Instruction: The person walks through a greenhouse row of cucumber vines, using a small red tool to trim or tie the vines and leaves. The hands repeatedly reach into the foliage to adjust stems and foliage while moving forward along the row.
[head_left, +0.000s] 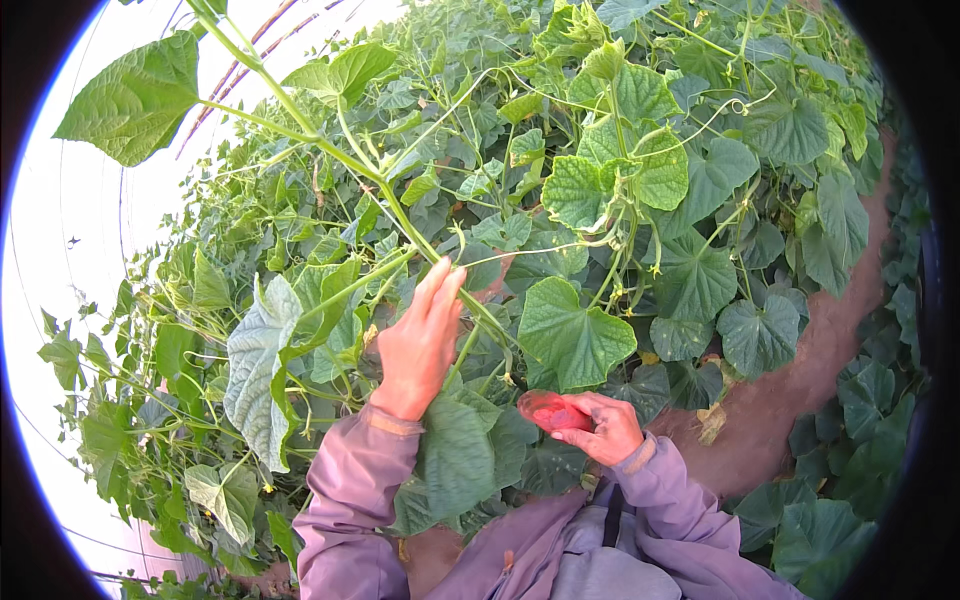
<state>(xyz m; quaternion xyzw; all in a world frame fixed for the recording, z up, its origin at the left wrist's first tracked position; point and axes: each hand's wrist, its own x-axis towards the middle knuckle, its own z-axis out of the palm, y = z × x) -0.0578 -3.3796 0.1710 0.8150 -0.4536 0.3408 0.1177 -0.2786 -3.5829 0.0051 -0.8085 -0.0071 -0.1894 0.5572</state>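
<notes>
My left hand (420, 341) is raised with its fingers against a thick green cucumber vine stem (397, 210); whether the fingers close around the stem cannot be told. The stem runs from the upper left down past the fingertips, with large leaves and tendrils on it. In my right hand (604, 427), lower and to the right, is a small red cup (553, 412) with reddish stuff inside. A broad green leaf (574, 330) hangs just above the cup, and another leaf (459, 454) hangs between my forearms.
Dense cucumber plants (465, 97) rise in front and on both sides, with curling tendrils and small yellow flowers. Bare brown soil (795, 382) runs along the right as a path. Thin wires and reddish poles (232, 67) stand against bright light at the upper left.
</notes>
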